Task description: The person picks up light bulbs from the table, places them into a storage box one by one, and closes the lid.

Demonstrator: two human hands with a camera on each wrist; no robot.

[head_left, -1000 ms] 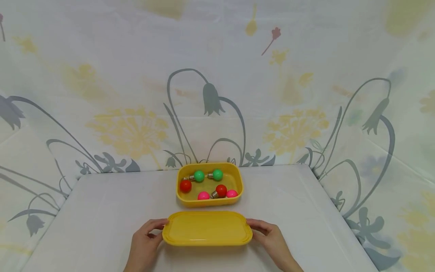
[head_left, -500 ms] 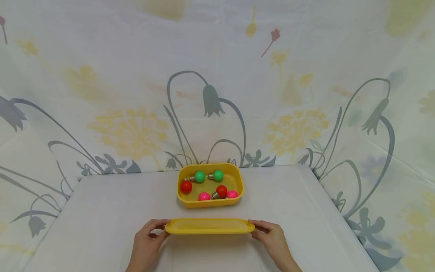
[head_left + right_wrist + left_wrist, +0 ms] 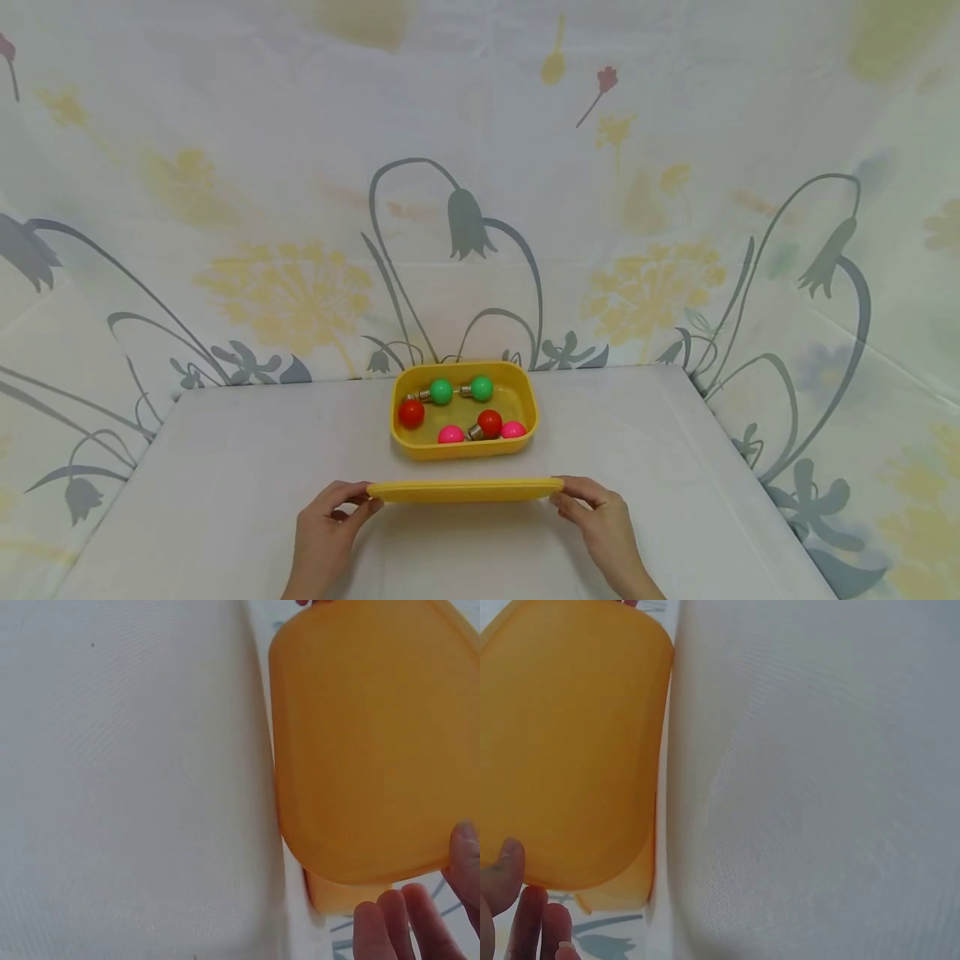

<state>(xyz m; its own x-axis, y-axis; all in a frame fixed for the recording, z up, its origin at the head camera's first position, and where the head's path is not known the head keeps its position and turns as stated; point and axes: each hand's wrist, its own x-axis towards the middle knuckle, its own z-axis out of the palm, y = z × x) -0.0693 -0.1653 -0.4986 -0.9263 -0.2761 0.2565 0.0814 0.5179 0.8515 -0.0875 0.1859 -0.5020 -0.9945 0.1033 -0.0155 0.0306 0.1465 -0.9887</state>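
Both hands hold a yellow plastic lid (image 3: 465, 492) by its short ends, steeply tilted so that the head view sees it nearly edge-on. My left hand (image 3: 324, 525) pinches the left end, my right hand (image 3: 600, 521) the right. In the left wrist view the thumb lies on the face of the lid (image 3: 570, 742) with fingers behind its edge. A similar pinch shows on the lid (image 3: 375, 742) in the right wrist view. Just beyond stands a yellow box (image 3: 465, 451) without a cover, holding small round bulbs with metal screw bases: green (image 3: 441, 392), red (image 3: 490, 423) and pink (image 3: 451, 434).
A white cloth covers the table (image 3: 247, 467). Behind the box rises a flower-printed curtain (image 3: 465, 125), which also closes off the left and right sides.
The lid has tipped from showing its broad top face to nearly edge-on, its near edge rising, with both hands still pinching its ends. The box and bulbs stay put.
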